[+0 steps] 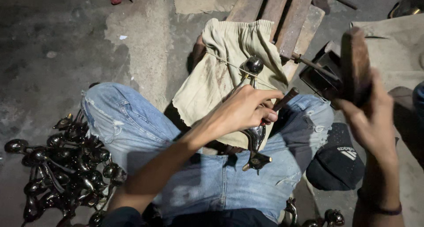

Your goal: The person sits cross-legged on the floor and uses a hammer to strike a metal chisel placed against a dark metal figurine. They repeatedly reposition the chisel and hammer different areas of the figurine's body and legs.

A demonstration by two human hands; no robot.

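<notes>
Head view: we look down at our own lap, seated low above a dark concrete floor (53, 41).
Lap: our legs in torn blue jeans (198, 174) fill the near middle of the picture.
Pile at our left: a heap of dark shiny metal ladles (66, 165) lies on the floor just beside our left thigh; a few more show at the bottom edge near our right leg.
Cap: a black cap (338, 163) sits on the floor beside our right knee.
Left hand: our left hand (245, 110) reaches across the lap, fingers curled tight around a dark metal ladle (255, 99) and a thin dark rod (286, 99) that pokes out past the knuckles.
Ladle: it lies lengthwise over our lap, its round bowl pointing away from us and resting on the cloth, its flat end hanging near our knee.
Right hand: our right hand (373, 121) is raised and blurred, fingers wrapped around a thick brown wooden block (354, 66) held upright, well apart from the ladle.
Cloth: a stained beige cloth (229, 72) drapes over a support under the ladle's bowl.
Beyond: rusty planks (282, 15) run away from us behind the cloth, and a dark box-like object (322, 74) sits just beside the wooden block.
</notes>
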